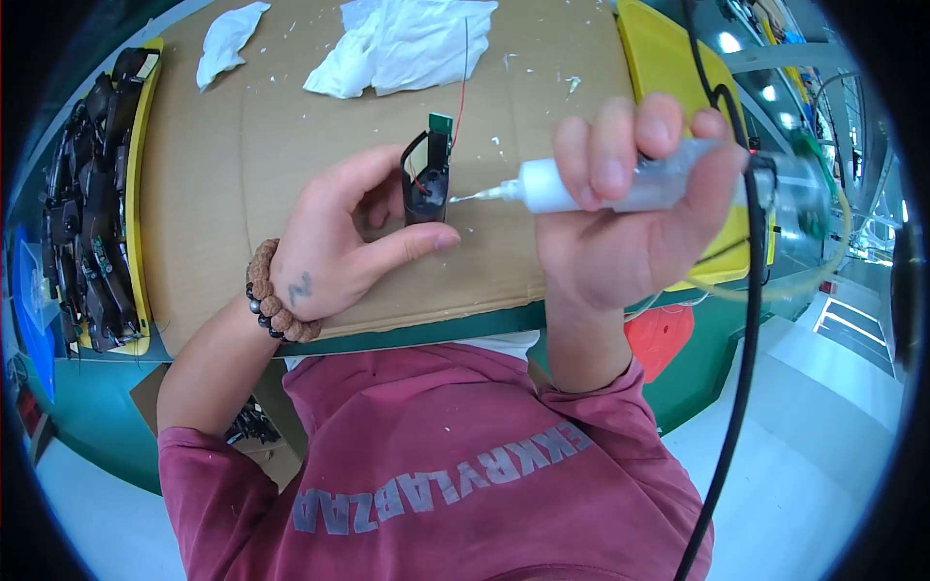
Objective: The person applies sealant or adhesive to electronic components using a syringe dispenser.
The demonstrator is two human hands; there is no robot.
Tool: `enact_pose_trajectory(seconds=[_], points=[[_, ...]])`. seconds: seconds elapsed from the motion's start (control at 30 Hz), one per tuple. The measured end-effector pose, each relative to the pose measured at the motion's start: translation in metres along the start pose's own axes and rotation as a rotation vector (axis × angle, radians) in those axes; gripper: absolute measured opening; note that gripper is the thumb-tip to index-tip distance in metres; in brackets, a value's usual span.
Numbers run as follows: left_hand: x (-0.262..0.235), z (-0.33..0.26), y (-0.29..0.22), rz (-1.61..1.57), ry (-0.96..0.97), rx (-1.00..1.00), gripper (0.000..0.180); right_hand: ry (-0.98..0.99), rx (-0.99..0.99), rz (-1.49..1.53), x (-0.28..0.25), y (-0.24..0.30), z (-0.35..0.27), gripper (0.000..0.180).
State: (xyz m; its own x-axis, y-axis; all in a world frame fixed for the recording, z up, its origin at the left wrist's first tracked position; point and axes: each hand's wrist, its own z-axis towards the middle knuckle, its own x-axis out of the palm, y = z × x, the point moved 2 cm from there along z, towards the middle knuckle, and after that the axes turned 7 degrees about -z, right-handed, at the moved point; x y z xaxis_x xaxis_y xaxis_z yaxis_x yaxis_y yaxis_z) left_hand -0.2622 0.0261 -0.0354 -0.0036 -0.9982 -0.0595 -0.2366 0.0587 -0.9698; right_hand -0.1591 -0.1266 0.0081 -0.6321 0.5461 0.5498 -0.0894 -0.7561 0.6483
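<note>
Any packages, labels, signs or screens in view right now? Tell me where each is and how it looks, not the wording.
No packages, signs or screens show.
Printed lettering: across the chest of the person's dark red shirt, lower middle; pale grey block letters.
Small mark: on the back of the left hand; dark, too small to make out.

Green workbench (97, 416) under a cardboard sheet (291, 174); pale glossy floor (814, 436); bright ceiling lights (727, 42).
</note>
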Motion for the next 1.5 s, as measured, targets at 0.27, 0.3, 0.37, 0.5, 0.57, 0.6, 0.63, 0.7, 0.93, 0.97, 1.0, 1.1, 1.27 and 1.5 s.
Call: enact_pose_trajectory(seconds=[0.27,0.3,0.37,0.5,0.57,0.6,0.63,0.7,0.93,0.97,1.0,1.1,1.27,1.5], points=[[-0.005,-0.007,0.000,-0.022,-0.045,0.054,0.051,0.086,-0.014,0.004,0.005,-0.004,-0.002,0.037],[-0.003,-0.007,0.001,-0.011,-0.034,0.087,0.050,0.177,0.001,-0.096,0.004,0.000,0.001,0.038],[-0.002,-0.003,0.007,0.009,-0.054,0.203,0.050,0.266,0.017,-0.197,0.004,0.002,0.001,0.039],[0.000,-0.001,0.011,0.025,-0.098,0.310,0.050,0.296,0.005,-0.251,0.002,-0.005,-0.001,0.041],[0.000,-0.001,0.007,0.042,-0.096,0.299,0.050,0.319,0.032,-0.239,0.007,-0.008,-0.005,0.042],[-0.001,-0.001,0.006,0.063,-0.100,0.297,0.050,0.199,0.023,-0.222,0.015,-0.009,-0.008,0.042],[-0.001,-0.001,0.008,0.060,-0.099,0.292,0.050,0.079,0.015,-0.206,0.018,-0.011,-0.009,0.042],[0.000,0.000,0.011,-0.001,-0.100,0.329,0.049,0.262,0.012,-0.232,-0.001,-0.010,-0.001,0.042],[-0.002,-0.003,0.003,0.052,-0.020,0.114,0.051,0.328,0.025,-0.253,0.002,-0.008,-0.003,0.041],[-0.001,-0.002,0.007,0.048,-0.057,0.207,0.049,0.328,0.027,-0.253,0.003,-0.009,-0.003,0.041],[-0.001,-0.001,0.008,0.045,-0.090,0.302,0.047,0.318,0.028,-0.249,0.002,-0.008,-0.003,0.041],[-0.001,-0.006,0.001,0.011,-0.030,0.080,0.052,0.321,0.028,-0.250,0.003,-0.009,-0.003,0.041],[-0.002,-0.004,0.003,0.052,-0.015,0.142,0.052,0.316,0.029,-0.240,0.002,-0.010,-0.003,0.041],[-0.003,-0.005,0.002,0.066,-0.015,0.138,0.052,0.346,0.039,-0.248,0.003,-0.010,-0.002,0.041]])
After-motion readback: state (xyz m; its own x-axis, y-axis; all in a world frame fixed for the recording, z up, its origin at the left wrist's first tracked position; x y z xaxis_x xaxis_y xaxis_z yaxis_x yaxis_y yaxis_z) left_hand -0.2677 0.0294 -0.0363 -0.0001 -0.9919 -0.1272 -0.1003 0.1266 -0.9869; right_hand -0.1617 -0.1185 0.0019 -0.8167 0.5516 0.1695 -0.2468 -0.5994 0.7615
